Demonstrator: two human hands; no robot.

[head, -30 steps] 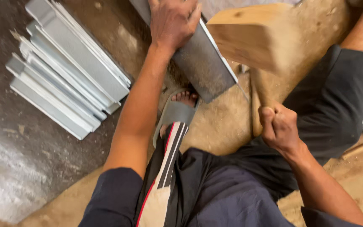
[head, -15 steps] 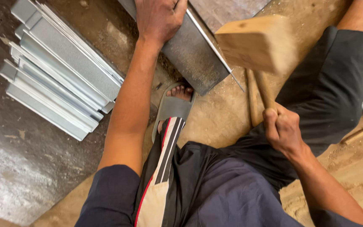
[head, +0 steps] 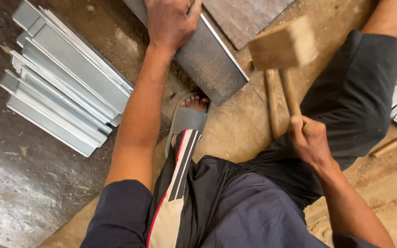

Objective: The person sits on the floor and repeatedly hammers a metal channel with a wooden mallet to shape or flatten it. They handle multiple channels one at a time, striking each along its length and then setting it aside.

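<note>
Overhead, right hand (head: 309,140) grips wooden mallet (head: 282,44); left hand (head: 171,20) pins metal sheet (head: 210,64).

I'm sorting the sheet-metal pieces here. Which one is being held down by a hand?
The flat grey metal sheet at top centre: the left hand presses on it. The stacked folded grey metal channels lie untouched to its left.

The wooden mallet (head: 282,46) was pale tan, the sheet-metal piece (head: 210,64) dull grey, the sandal (head: 185,120) grey, the trousers (head: 180,183) black with red-and-cream stripes.
</note>
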